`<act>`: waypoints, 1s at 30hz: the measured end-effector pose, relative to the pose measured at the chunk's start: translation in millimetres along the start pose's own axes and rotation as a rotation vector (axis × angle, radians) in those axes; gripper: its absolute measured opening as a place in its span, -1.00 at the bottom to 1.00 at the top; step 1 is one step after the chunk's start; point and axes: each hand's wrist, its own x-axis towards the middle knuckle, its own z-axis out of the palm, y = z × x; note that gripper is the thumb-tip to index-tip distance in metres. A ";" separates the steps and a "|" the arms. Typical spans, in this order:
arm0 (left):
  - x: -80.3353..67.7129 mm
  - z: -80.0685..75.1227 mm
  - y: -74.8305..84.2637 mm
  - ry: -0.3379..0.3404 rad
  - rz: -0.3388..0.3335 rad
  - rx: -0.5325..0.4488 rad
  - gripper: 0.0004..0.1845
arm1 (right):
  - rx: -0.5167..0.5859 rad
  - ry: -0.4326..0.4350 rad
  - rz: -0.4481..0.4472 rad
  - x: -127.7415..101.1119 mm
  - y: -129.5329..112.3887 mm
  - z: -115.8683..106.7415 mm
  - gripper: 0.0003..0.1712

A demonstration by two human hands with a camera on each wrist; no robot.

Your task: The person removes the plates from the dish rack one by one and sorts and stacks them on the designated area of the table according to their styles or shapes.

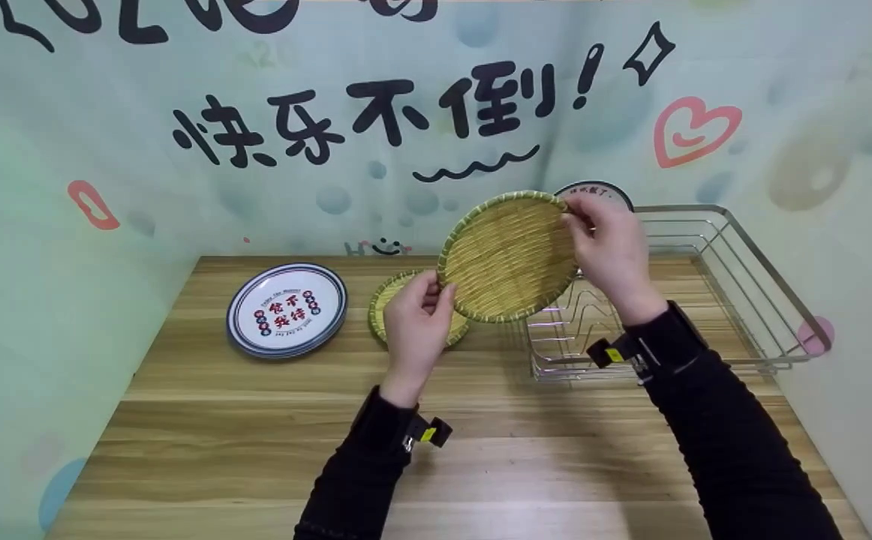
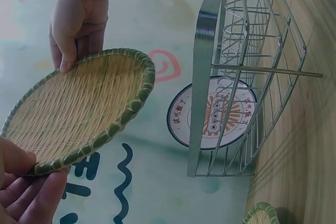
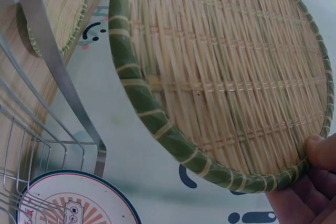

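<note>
Hiding behind the rack, plate.

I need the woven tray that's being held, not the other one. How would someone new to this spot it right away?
Start at the wire dish rack on the wooden table. Left of it, both hands hold up a round woven bamboo tray by its green rim. Its twin lies flat on the table.

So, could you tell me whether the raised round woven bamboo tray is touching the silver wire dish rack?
Apart: in the left wrist view, wall shows between tray and rack.
</note>
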 end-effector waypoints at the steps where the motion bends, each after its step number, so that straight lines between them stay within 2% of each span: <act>1: 0.1 -0.1 0.0 0.006 0.005 -0.004 -0.94 | 0.007 -0.003 -0.001 0.0 0.0 0.1 -0.82; 15: -1.9 -2.7 -0.5 0.056 0.026 -0.087 -0.93 | 0.093 0.010 -0.034 -3.0 3.1 1.8 -0.79; 24: -3.8 -4.3 -1.4 0.077 -0.027 -0.142 -0.92 | 0.173 0.018 -0.039 -9.5 1.2 4.7 -0.78; 30: -4.8 -6.5 -3.4 0.087 -0.030 -0.153 -0.91 | 0.184 -0.015 -0.032 -13.7 0.1 4.8 -0.78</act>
